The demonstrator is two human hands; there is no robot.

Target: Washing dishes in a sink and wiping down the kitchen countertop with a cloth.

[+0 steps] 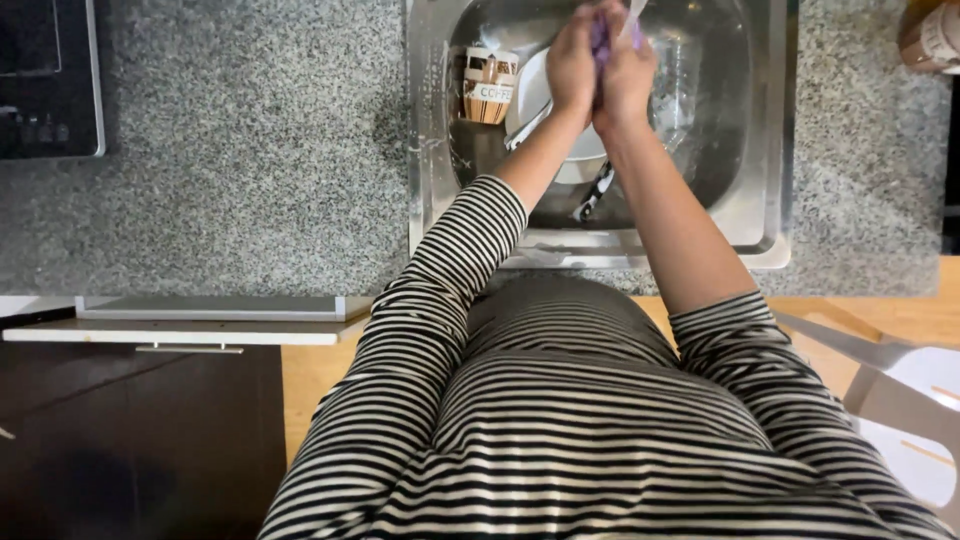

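Observation:
My left hand (572, 62) and my right hand (626, 72) are pressed together over the steel sink (428, 120). Between them sits a purple scrubber (601, 38), and a thin pale utensil (633, 12) sticks up out of the grip; which hand holds which I cannot tell. Below the hands in the basin lie a white plate (530, 95) and a dark-handled utensil (596, 192). A brown and white striped mug (488, 87) lies on its side at the basin's left. My sleeves are black and white striped.
Speckled grey granite counter (250, 150) runs left and right of the sink. A black cooktop (45, 80) is at the far left. A brownish container (930, 35) stands at the top right corner. A dark cabinet (130, 430) and wooden floor (320, 370) lie below.

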